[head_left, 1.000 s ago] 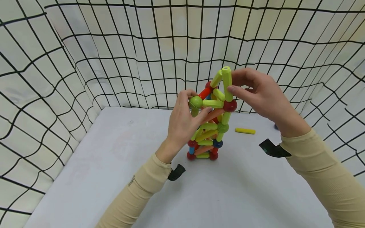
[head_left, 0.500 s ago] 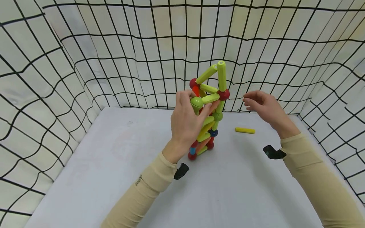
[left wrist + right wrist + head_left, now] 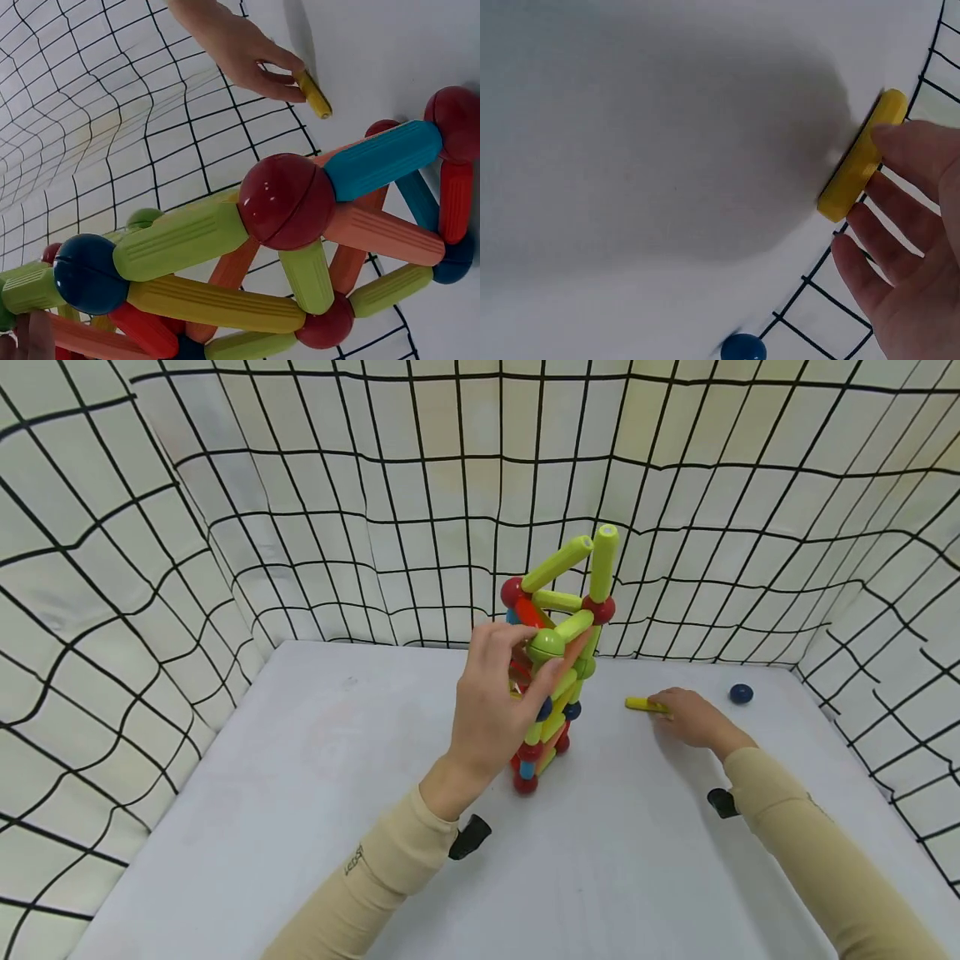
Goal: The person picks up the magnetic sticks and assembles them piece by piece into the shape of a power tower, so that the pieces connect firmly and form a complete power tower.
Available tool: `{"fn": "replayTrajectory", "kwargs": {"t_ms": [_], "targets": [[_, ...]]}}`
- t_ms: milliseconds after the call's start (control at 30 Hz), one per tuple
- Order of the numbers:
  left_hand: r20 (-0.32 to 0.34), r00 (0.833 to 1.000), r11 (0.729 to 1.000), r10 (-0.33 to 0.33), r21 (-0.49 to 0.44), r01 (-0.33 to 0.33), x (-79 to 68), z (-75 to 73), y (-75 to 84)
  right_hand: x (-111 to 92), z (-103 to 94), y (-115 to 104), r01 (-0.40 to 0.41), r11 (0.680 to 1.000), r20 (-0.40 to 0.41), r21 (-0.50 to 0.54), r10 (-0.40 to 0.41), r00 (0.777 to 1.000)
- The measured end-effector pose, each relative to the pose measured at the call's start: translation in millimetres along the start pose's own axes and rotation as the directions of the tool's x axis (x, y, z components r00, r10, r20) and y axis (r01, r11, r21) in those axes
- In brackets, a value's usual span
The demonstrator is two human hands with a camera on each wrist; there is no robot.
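A tall tower of magnetic rods and balls (image 3: 557, 602) stands on the white table, leaning a little. Near its top, my left hand (image 3: 491, 710) grips the structure by a green ball (image 3: 546, 644), thumb and fingers on either side. Two light-green rods stick up from red balls at the top, their upper ends bare. To the right of the tower, my right hand (image 3: 693, 718) pinches a yellow magnetic rod (image 3: 849, 180) that lies at the table surface. The right wrist view shows the thumb over this rod and the other fingers on its far side.
A dark blue ball (image 3: 741, 693) lies on the white table (image 3: 337, 760) beyond the right hand. Black netting (image 3: 420, 527) over a white backing rises along the back and both sides of the table.
My right hand has let go of the tower's upright green rod, moved down and right, and taken hold of the yellow rod. The tower has turned and shifted slightly in my left hand.
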State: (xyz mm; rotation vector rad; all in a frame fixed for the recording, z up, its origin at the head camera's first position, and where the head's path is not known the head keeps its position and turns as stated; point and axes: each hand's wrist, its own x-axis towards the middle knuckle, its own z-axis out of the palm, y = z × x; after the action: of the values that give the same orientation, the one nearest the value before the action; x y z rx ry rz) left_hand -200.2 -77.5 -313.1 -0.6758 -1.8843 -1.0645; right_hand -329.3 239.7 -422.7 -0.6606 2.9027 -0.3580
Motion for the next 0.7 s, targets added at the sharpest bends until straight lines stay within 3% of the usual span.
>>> {"fn": "replayTrajectory", "kwargs": {"t_ms": [100, 200, 300, 400, 467, 567, 700], "targets": [[0.009, 1.000, 1.000, 0.007, 0.029, -0.007, -0.1, 5.1, 7.7, 2.1, 8.2, -1.8, -0.013, 0.999, -0.014, -0.047, 0.013, 1.000], [0.031, 1.000, 0.998, 0.001, 0.061, -0.003, -0.4, 10.3, 13.8, 1.2, 10.4, -6.6, -0.023, 0.999, 0.008, -0.030, 0.023, 1.000], [0.050, 0.999, 0.998, -0.007, 0.066, 0.004, -0.4, 13.3, 18.0, -0.5, 6.5, -13.2, -0.009, 0.999, 0.041, 0.046, 0.008, 0.999], [0.067, 0.998, 0.998, -0.001, 0.070, -0.004, -0.3, 13.4, 19.6, -5.5, -10.3, -28.7, -0.005, 0.982, 0.013, 0.189, 0.003, 1.000], [0.064, 0.998, 0.997, 0.009, 0.072, -0.014, 0.4, 12.4, 18.4, -12.5, -30.2, -45.4, -0.006, 0.950, -0.017, 0.311, 0.012, 1.000], [0.028, 0.999, 0.997, 0.028, 0.065, -0.030, 4.2, 8.8, 13.9, -29.4, -65.5, -77.7, 0.025, 0.876, -0.088, 0.481, 0.020, 0.996], [-0.054, 0.998, 1.000, 0.021, 0.019, -0.020, 18.2, 1.1, 2.0, -54.4, -102.3, -118.7, 0.168, 0.768, -0.240, 0.618, -0.019, 0.971]]}}
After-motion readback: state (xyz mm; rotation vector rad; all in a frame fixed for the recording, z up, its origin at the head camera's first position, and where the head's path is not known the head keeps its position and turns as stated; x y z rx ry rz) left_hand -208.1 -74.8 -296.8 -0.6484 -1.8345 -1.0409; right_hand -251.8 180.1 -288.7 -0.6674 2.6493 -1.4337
